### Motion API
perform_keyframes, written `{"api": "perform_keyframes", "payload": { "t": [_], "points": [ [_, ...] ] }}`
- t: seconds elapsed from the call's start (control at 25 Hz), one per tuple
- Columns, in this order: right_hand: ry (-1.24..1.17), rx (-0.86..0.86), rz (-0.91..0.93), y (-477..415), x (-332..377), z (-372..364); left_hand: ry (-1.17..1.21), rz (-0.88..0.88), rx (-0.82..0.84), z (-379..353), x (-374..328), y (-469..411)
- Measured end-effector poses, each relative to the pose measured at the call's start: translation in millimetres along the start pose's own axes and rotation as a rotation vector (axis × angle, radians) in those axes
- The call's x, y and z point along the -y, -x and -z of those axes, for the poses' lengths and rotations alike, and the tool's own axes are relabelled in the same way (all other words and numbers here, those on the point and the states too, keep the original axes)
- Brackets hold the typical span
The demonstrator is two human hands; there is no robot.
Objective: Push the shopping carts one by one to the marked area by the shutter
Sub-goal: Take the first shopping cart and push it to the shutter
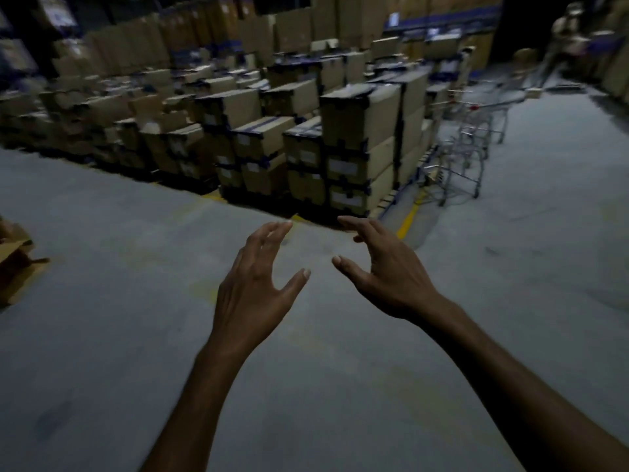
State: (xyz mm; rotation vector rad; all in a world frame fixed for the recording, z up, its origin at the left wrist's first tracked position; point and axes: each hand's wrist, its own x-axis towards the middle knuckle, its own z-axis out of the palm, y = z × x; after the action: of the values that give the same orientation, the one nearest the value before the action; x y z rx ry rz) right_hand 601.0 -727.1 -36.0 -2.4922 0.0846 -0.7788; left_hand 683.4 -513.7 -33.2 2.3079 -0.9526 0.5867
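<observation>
We see a dim grey floor (102, 335) with stacked boxes (357, 137) filling the far left and centre. The carts (473, 144) stand far right, just beside the boxes, well apart from us. Near us, our left hand (253, 287) and right hand (391, 277) hang empty, fingers spread and curled.

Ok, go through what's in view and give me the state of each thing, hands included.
left hand: open, fingers spread, holding nothing
right hand: open, fingers curled, holding nothing
shopping carts: parked in a row beside the box stacks, untouched
stacked boxes: closed, taped, piled on pallets
flattened carton: opened, lying on the floor at left
</observation>
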Motion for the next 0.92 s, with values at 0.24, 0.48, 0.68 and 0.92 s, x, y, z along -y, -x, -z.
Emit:
{"api": "perform_keyframes", "payload": {
  "t": [0.24, 0.48, 0.68, 0.92],
  "points": [
    [0.225, -0.141, -0.131, 1, -90, 46, 0.031, -0.176, 0.065, -90, -51, -67],
    [0.344, -0.195, -0.217, -7, -210, 107, 0.106, -0.271, 0.141, -199, -121, -137],
    [0.446, -0.186, -0.236, -16, -308, 166, 0.121, -0.304, 0.165, -281, -185, -193],
    [0.505, -0.202, -0.290, -43, -396, 205, 0.081, -0.366, 0.178, -361, -239, -259]
  ]
}}
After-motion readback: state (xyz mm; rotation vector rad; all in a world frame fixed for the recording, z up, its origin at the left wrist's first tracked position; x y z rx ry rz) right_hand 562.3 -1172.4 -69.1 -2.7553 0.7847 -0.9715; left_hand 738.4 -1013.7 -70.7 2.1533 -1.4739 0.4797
